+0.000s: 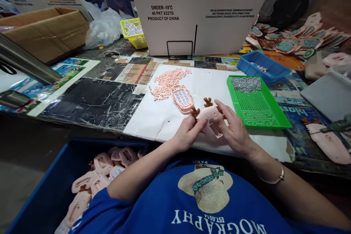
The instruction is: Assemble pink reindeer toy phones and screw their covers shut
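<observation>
Between both hands is a pale pink plastic toy phone shell [210, 115] with brown antlers, its back with an oblong recess turned up. My left hand [189, 131] grips its left side, thumb on the near face. My right hand [233, 128] holds the right side, with the index finger stretched along the upper edge. Just beyond them on the white sheet [148, 117] lies a pink phone front [182, 98] with a keypad of pale buttons. Behind that spreads a heap of small pink parts [170, 82]. A green tray [257, 104] of small metal screws [245, 84] stands to the right.
A blue bin [41, 197] of pink shells is at lower left. At right are a blue basket [261, 66], a power screwdriver [337, 126] and another antlered shell [327, 142]. A white carton [197, 18] stands behind; a yellow basket [137, 40] sits beside it.
</observation>
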Action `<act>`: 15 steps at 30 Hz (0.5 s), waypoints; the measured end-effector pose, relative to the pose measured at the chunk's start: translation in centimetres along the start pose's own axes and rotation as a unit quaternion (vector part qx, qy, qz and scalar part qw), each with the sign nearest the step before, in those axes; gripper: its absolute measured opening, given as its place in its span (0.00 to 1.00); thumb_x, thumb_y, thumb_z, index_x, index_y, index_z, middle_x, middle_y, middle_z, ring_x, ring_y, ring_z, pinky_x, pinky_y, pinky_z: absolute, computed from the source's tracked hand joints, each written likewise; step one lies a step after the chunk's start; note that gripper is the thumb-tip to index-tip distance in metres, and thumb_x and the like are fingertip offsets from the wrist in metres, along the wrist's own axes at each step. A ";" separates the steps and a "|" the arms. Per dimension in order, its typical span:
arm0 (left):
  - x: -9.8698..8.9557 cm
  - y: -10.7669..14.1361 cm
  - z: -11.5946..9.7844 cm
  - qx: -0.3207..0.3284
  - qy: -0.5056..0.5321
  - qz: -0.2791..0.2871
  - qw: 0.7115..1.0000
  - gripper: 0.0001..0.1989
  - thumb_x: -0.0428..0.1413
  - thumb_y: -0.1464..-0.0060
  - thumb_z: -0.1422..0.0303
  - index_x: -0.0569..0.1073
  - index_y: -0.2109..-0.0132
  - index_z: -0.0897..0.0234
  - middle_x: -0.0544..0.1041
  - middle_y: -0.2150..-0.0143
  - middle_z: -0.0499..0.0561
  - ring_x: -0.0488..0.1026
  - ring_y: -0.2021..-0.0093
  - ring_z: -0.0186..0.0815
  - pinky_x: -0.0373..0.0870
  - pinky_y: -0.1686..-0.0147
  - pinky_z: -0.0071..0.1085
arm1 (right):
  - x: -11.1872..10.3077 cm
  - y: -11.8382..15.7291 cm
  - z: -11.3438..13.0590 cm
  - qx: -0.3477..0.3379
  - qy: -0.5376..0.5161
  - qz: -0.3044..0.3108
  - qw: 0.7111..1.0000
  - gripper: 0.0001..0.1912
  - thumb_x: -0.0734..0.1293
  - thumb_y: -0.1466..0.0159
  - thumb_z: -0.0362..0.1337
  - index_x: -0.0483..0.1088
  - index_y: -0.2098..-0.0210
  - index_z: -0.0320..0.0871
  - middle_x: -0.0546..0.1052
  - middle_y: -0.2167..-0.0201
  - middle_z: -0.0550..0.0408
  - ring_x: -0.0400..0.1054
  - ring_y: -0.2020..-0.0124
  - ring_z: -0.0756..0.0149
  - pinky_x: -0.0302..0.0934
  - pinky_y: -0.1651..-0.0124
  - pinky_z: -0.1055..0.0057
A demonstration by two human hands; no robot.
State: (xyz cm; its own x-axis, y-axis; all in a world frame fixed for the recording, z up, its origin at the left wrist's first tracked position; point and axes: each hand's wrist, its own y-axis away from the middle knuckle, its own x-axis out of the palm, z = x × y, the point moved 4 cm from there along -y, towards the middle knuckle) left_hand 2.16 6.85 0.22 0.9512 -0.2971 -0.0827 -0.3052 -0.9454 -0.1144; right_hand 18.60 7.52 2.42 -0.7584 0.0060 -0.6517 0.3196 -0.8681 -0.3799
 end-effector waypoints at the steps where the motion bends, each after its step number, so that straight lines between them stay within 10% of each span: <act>1: 0.1 0.4 -0.2 0.007 -0.011 0.030 0.999 0.25 0.51 0.35 0.48 0.75 0.54 0.68 0.79 0.58 0.57 0.75 0.59 0.40 0.74 0.58 0.35 | -0.4 0.1 -0.1 0.027 -0.046 0.013 0.998 0.31 0.58 0.27 0.58 0.71 0.39 0.41 0.79 0.48 0.43 0.75 0.49 0.54 0.71 0.47 0.60; 5: 0.1 1.3 -0.9 0.015 -0.065 0.040 0.997 0.22 0.50 0.33 0.53 0.73 0.48 0.69 0.79 0.54 0.59 0.76 0.56 0.42 0.74 0.55 0.37 | -1.3 0.2 -0.1 0.068 -0.129 0.025 0.989 0.24 0.64 0.29 0.55 0.77 0.57 0.40 0.80 0.66 0.51 0.73 0.68 0.64 0.66 0.66 0.70; 15: 0.4 1.2 -0.9 0.080 -0.033 -0.051 0.995 0.17 0.54 0.34 0.57 0.72 0.49 0.66 0.79 0.55 0.55 0.76 0.56 0.38 0.73 0.53 0.33 | -1.0 0.5 -0.8 0.037 -0.225 -0.026 0.973 0.19 0.73 0.35 0.52 0.79 0.53 0.46 0.81 0.59 0.52 0.75 0.60 0.64 0.69 0.58 0.68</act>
State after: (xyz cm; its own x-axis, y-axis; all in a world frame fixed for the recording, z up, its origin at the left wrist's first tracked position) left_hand 2.23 5.45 0.95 0.9743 -0.1865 -0.1262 -0.2154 -0.9352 -0.2811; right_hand 20.00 7.45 2.39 -0.9498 -0.1520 -0.2733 0.2446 -0.9056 -0.3464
